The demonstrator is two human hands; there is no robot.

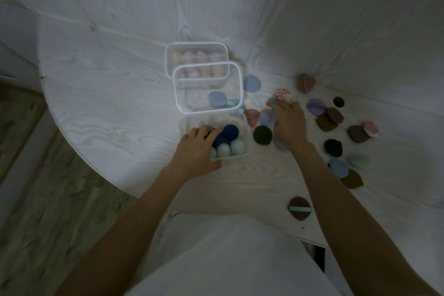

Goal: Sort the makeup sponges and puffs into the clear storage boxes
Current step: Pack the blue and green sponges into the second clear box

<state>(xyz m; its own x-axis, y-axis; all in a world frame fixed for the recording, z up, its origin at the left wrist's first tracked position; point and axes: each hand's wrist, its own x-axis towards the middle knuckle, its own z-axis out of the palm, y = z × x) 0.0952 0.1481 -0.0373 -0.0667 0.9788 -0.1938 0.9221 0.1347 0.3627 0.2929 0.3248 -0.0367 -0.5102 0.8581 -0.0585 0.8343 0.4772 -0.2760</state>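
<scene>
Three clear boxes stand in a row on the white table (108, 103). The far box (167, 55) holds several pink sponges. In the middle box (177, 84) lies a blue puff (217, 100). The near box (246, 144) holds dark blue sponges (230, 131) and pale teal sponges (237, 146). My left hand (194, 149) grips this box's left front corner, thumb on the front wall and fingers over the rim on a dark blue sponge. My right hand (289, 125) reaches over the loose puffs, its blurred fingertips pinching a small grey puff (271, 103) beside a pink striped puff (282, 93).
Several loose puffs lie scattered right of the boxes: a blue one (252, 83), a lilac one (314, 106), a dark green one (262, 135), a brown one (358, 133). A brown puff with a teal strap (299, 208) lies near the table's front edge. A white wall rises behind.
</scene>
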